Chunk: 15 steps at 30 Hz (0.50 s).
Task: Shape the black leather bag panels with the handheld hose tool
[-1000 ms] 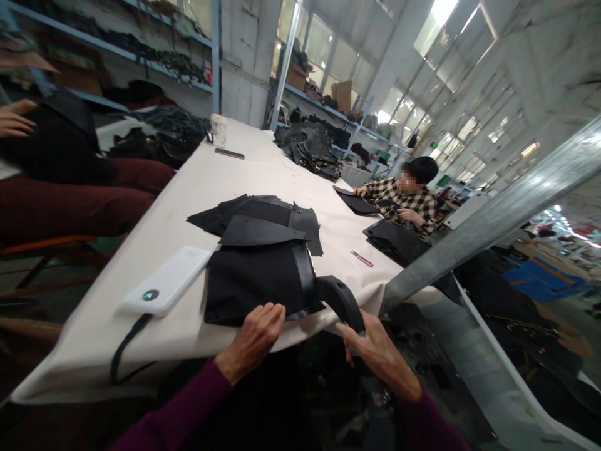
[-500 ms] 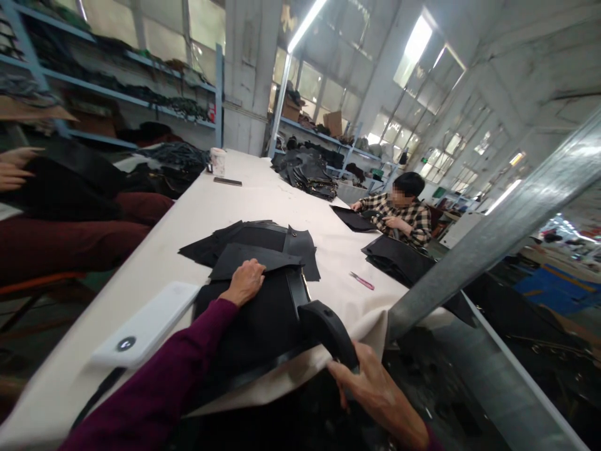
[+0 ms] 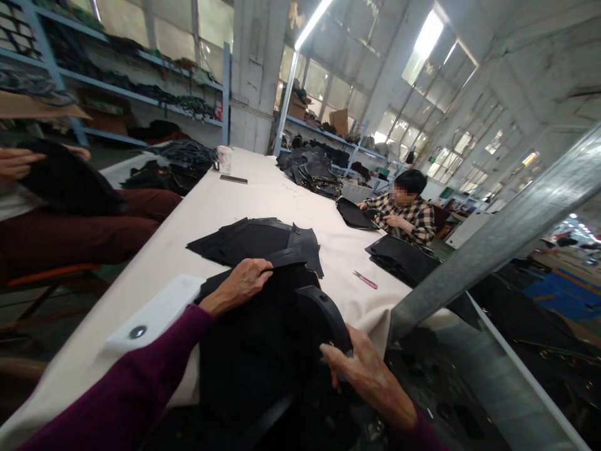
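Workshop: high room with tall windows [image 3: 211,25], lit tube lamp [image 3: 312,24] and blue shelves [image 3: 141,95] loaded with dark material.
Table: long white top [image 3: 263,195], running away from the person.
Black cloth: wide piece [image 3: 246,338] directly in front of the person, its upper part over the table and its lower part reaching down past the near edge; its lower outline is lost in shadow.
Left hand: [image 3: 241,285] fingers closed, pinching the cloth's upper edge.
Right hand: [image 3: 369,369] thumb and fingers gripping the lower end of a curved black tool [image 3: 326,308]; some fingers are hidden.
Tool tip: over the cloth's right side; whether it touches cannot be told.
Stack: black pieces [image 3: 248,238] just beyond the left hand.
White box: [image 3: 157,313] left of the cloth, round dark button on top, partly behind the purple sleeve [image 3: 131,373].
Snips: pink-handled pair [image 3: 365,280] right of the stack.
Far end: cup [image 3: 224,160], flat dark bar [image 3: 233,179], black heap [image 3: 310,170].
Metal post: [image 3: 507,219] slanting at right.
Co-workers: one in a checked shirt [image 3: 419,216] beyond the snips; another at left, hand [image 3: 19,164] holding black material [image 3: 70,178].
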{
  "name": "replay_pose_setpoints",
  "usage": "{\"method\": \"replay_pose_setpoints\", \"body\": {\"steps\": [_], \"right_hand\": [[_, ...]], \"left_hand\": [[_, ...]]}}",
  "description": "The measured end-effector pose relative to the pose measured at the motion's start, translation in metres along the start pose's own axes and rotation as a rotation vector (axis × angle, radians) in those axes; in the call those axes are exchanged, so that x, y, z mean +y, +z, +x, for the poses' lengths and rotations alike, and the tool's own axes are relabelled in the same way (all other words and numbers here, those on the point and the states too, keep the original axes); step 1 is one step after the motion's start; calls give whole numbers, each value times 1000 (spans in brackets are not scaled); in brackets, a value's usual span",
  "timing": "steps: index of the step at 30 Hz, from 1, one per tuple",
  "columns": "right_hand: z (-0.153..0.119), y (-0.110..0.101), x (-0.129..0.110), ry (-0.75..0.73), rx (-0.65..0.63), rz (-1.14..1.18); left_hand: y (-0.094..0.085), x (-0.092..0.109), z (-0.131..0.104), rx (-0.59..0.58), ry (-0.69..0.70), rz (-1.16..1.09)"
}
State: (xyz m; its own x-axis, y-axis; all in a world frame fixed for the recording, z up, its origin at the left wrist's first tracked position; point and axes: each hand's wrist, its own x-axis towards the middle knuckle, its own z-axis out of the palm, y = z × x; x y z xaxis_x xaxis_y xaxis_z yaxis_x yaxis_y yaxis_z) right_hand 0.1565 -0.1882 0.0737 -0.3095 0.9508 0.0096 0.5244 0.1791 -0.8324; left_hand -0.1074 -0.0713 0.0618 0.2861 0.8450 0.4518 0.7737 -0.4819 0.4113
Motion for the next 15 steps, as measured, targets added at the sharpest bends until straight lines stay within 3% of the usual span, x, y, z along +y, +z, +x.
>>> {"method": "replay_pose_setpoints", "body": {"steps": [5, 11, 15], "right_hand": [[-6, 2, -10, -36, -4, -21], [-8, -1, -18, -78, -35, 18], [-8, -3, -23, -74, -54, 28]], "left_hand": [[-4, 21, -28, -65, -64, -309], [7, 33, -56, -198, -224, -872], [15, 31, -66, -102, -346, -1073]]}}
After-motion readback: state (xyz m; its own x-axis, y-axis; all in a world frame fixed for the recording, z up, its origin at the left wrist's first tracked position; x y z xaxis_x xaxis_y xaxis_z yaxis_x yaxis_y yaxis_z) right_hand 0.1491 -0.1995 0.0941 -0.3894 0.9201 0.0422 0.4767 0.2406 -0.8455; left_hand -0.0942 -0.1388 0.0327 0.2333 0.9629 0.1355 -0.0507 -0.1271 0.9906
